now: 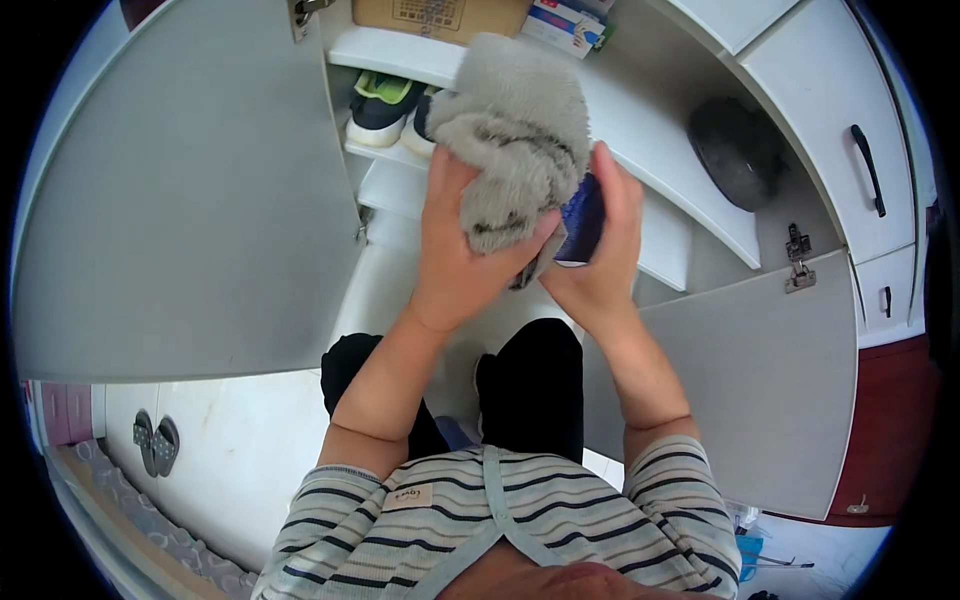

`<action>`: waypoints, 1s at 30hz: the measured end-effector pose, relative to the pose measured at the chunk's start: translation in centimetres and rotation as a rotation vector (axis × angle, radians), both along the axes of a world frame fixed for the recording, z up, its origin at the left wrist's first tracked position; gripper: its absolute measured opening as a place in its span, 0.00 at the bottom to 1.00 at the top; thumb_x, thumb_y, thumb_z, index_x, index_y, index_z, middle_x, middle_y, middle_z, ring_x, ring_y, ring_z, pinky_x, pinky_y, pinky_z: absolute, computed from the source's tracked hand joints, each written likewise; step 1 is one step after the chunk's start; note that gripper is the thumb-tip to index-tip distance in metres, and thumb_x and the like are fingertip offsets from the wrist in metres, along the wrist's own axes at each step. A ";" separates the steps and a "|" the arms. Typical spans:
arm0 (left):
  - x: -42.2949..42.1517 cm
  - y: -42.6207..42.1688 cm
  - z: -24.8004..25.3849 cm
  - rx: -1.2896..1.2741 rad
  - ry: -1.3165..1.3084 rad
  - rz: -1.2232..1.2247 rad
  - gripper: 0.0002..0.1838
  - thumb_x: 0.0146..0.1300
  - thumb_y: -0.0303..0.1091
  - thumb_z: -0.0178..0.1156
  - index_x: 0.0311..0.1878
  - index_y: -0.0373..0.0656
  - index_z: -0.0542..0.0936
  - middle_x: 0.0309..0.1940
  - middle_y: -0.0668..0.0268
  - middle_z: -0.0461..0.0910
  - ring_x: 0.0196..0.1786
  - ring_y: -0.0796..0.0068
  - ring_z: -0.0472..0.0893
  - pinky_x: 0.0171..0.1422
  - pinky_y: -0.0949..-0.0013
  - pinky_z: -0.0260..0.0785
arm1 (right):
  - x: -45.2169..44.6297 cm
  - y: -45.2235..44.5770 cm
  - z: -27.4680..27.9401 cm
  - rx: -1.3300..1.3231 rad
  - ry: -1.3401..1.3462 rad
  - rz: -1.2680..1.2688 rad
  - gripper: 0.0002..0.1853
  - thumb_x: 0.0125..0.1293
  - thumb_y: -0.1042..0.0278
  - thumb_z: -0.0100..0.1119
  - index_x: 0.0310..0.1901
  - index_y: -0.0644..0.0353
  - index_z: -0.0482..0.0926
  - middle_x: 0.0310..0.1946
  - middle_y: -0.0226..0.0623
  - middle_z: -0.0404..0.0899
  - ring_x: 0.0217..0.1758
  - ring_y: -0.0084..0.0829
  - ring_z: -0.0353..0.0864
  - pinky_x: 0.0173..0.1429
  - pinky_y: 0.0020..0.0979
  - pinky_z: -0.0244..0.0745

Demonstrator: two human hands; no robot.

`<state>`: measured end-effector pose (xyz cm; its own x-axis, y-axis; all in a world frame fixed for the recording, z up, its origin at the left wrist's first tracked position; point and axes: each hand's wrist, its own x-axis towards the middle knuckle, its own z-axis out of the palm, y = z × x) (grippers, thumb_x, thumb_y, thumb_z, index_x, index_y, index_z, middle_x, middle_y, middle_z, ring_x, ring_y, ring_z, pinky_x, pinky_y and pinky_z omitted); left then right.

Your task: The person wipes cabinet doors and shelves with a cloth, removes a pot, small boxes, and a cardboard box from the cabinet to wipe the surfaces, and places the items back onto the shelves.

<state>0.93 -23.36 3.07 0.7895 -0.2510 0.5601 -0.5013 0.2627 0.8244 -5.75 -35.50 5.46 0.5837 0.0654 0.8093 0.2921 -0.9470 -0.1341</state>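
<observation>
Evidently the person in the striped knit shirt [590,500] has both hands full, just out from the chest toward 12 o'clock. Taking the view's middle as the dial, the left hand [452,245] clasps a fuzzy grey cloth with dark streaks [520,130], its thumb pressed over the lower folds; from where I stand, the fingers behind are hidden. The right hand [606,255] curls round a small, dark blue box [582,222], index finger along the 3 o'clock side. That box sits on the cloth's 4 o'clock flank, partly covered by it.

I'd judge the cloth light, limp and unbreakable, best taken by a bunched handful, since a loose end could flop. The box looks stiff and perhaps a little slick; 2 opposite faces would give a sure hold, without squeezing hard enough to dent it.

Beyond, smooth white shelving [620,112] crosses the open cabinet, with dark shoes with white soles and green lining [380,105] at 11, a round dark grey bowl [738,150] at 2 and a brown cardboard box [435,15] at 12. 2 pale grey doors stand open, 1 toward 9 to 10, 1 toward 3 to 4. Farther off, at 8, 2 dotted grey slippers [155,443] lie on a glossy pale floor [225,440].
</observation>
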 end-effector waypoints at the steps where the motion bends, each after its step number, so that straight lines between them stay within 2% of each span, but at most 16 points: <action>1: 0.2 -0.1 0.0 -0.057 0.080 -0.071 0.32 0.44 0.35 0.73 0.52 0.36 0.70 0.52 0.54 0.67 0.56 0.57 0.69 0.60 0.63 0.62 | -0.6 0.3 -0.2 0.021 0.009 -0.013 0.46 0.43 0.74 0.70 0.65 0.64 0.56 0.53 0.47 0.67 0.54 0.43 0.69 0.58 0.37 0.64; 3: 0.6 0.2 0.1 -0.125 0.168 -0.137 0.32 0.45 0.35 0.72 0.52 0.34 0.70 0.52 0.54 0.68 0.56 0.58 0.70 0.60 0.64 0.62 | -2.1 0.3 -0.7 0.060 0.062 0.003 0.53 0.38 0.73 0.76 0.67 0.64 0.54 0.52 0.45 0.67 0.55 0.41 0.70 0.59 0.36 0.65; 4: 0.8 0.7 0.4 -0.244 0.358 -0.285 0.31 0.47 0.35 0.71 0.53 0.34 0.70 0.52 0.55 0.70 0.56 0.60 0.71 0.60 0.64 0.63 | -2.6 0.6 -1.0 0.054 0.069 0.004 0.53 0.38 0.73 0.76 0.67 0.64 0.54 0.52 0.45 0.67 0.55 0.41 0.70 0.59 0.36 0.65; 6: 1.4 1.6 0.8 -0.484 0.731 -0.588 0.30 0.50 0.34 0.69 0.55 0.33 0.70 0.51 0.56 0.73 0.55 0.65 0.73 0.60 0.64 0.65 | -3.4 1.3 -1.4 0.528 0.001 0.146 0.55 0.37 0.67 0.78 0.67 0.64 0.53 0.53 0.42 0.66 0.56 0.36 0.69 0.60 0.34 0.67; 8: 2.2 0.9 -2.0 -0.564 0.781 -0.701 0.27 0.56 0.37 0.64 0.57 0.36 0.69 0.50 0.60 0.75 0.55 0.69 0.74 0.60 0.66 0.66 | -4.1 2.2 0.3 0.857 -0.065 0.193 0.55 0.42 0.60 0.77 0.68 0.64 0.50 0.55 0.42 0.62 0.58 0.36 0.68 0.61 0.36 0.67; 9: 2.6 0.0 -4.6 -0.396 0.198 -0.434 0.26 0.59 0.39 0.62 0.57 0.37 0.69 0.50 0.61 0.75 0.55 0.70 0.74 0.59 0.67 0.67 | -3.7 2.5 0.8 0.928 -0.092 0.204 0.54 0.44 0.59 0.76 0.68 0.63 0.50 0.55 0.43 0.62 0.57 0.36 0.69 0.60 0.35 0.68; 10: 2.3 0.2 -3.5 -0.212 -0.370 -0.142 0.25 0.61 0.41 0.60 0.58 0.38 0.69 0.51 0.63 0.74 0.55 0.72 0.74 0.58 0.68 0.67 | -3.0 2.7 1.2 0.998 -0.120 0.216 0.53 0.45 0.59 0.75 0.68 0.63 0.50 0.55 0.43 0.62 0.55 0.36 0.71 0.59 0.33 0.68; 11: -0.6 0.1 -2.4 -0.600 0.393 -0.648 0.26 0.61 0.42 0.59 0.59 0.39 0.68 0.52 0.63 0.74 0.56 0.73 0.73 0.58 0.69 0.67 | -2.2 2.5 0.6 0.956 -0.150 0.193 0.52 0.46 0.58 0.74 0.68 0.63 0.50 0.55 0.43 0.62 0.55 0.35 0.70 0.59 0.33 0.68; 14: -0.9 0.6 -1.3 -0.600 0.629 -0.706 0.24 0.61 0.41 0.59 0.58 0.40 0.69 0.49 0.65 0.75 0.53 0.75 0.75 0.57 0.71 0.68 | -1.8 4.0 0.5 0.936 -0.120 0.183 0.52 0.46 0.58 0.73 0.68 0.63 0.50 0.55 0.42 0.61 0.57 0.33 0.68 0.60 0.31 0.64; 17: -0.1 2.8 -0.8 -0.563 0.560 -0.706 0.23 0.62 0.40 0.59 0.57 0.40 0.71 0.47 0.66 0.77 0.50 0.77 0.77 0.55 0.73 0.69 | -2.4 5.4 -0.4 0.569 -0.023 0.167 0.54 0.45 0.54 0.74 0.68 0.64 0.51 0.54 0.42 0.65 0.55 0.33 0.71 0.60 0.31 0.66; 18: -0.1 3.2 -0.9 -0.561 0.564 -0.705 0.23 0.62 0.40 0.59 0.57 0.40 0.71 0.47 0.66 0.77 0.50 0.77 0.77 0.55 0.73 0.69 | -2.6 5.9 -0.3 0.572 -0.020 0.166 0.54 0.45 0.54 0.74 0.68 0.64 0.51 0.54 0.42 0.65 0.55 0.33 0.71 0.60 0.31 0.66; 21: 0.0 3.8 -1.6 -0.539 0.666 -0.680 0.22 0.62 0.41 0.59 0.56 0.40 0.72 0.44 0.67 0.79 0.48 0.77 0.78 0.53 0.73 0.70 | -2.9 6.4 0.3 1.061 0.067 0.433 0.55 0.44 0.50 0.75 0.68 0.64 0.51 0.53 0.43 0.68 0.55 0.33 0.73 0.57 0.31 0.71; 23: 0.3 4.4 -2.5 -0.576 0.905 -1.034 0.24 0.63 0.43 0.58 0.58 0.40 0.71 0.47 0.66 0.78 0.49 0.77 0.77 0.53 0.73 0.70 | -2.7 5.6 -0.1 1.148 0.065 0.515 0.54 0.46 0.49 0.74 0.68 0.64 0.51 0.54 0.45 0.69 0.56 0.33 0.73 0.58 0.31 0.71; 27: -0.4 5.0 -3.5 -0.574 0.967 -1.062 0.24 0.64 0.43 0.56 0.59 0.40 0.69 0.50 0.65 0.76 0.51 0.77 0.76 0.54 0.72 0.70 | -1.3 4.0 -0.9 1.057 0.131 0.533 0.48 0.54 0.39 0.63 0.67 0.65 0.54 0.60 0.48 0.67 0.60 0.35 0.70 0.63 0.31 0.65; 29: -0.2 5.2 -4.3 -0.586 0.865 -1.098 0.25 0.63 0.40 0.57 0.60 0.40 0.68 0.52 0.64 0.75 0.53 0.76 0.75 0.56 0.71 0.70 | -0.9 3.3 -1.8 0.971 0.214 0.443 0.44 0.60 0.34 0.51 0.65 0.66 0.60 0.62 0.46 0.65 0.63 0.36 0.66 0.67 0.31 0.58; 30: -0.2 5.3 -4.2 -0.577 0.868 -1.102 0.25 0.63 0.40 0.57 0.60 0.40 0.68 0.52 0.64 0.75 0.53 0.76 0.75 0.56 0.71 0.70 | -1.0 2.6 -2.5 0.976 0.206 0.439 0.44 0.60 0.34 0.51 0.65 0.66 0.60 0.62 0.46 0.65 0.63 0.36 0.66 0.67 0.31 0.58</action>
<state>0.69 -18.05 -1.13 0.4868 -0.8340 0.2598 0.7273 0.5517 0.4083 -6.77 -32.88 3.00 0.7967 -0.3163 0.5150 0.4645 -0.2245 -0.8566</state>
